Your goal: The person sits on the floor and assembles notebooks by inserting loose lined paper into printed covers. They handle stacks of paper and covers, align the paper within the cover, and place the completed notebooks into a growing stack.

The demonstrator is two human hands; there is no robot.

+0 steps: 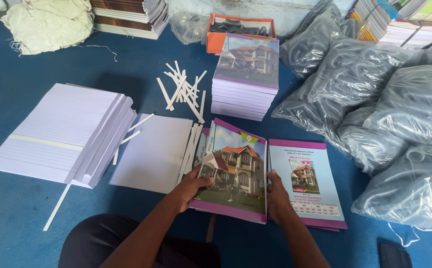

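Head view: a printed cover sheet with a house picture (235,171) is held at both lower side edges, lying atop a low pile of the same covers on the blue floor (17,124). Left hand (192,184) is closed on the left edge, thumb on top, a corner of the sheet curled up at the thumb. Right hand (277,191) is curled narrow on the right edge, fingers partly hidden under the sheet. Just to the right, touching the pile, a back cover stack with a purple border (308,186) is seen. Ahead, a stack of finished notebooks (245,79). To the left, a plain white sheet (154,151), then a ruled paper stack (62,131). Loose white strips (183,92) are scattered between. Clear bags of coils (375,99) are piled on the right.
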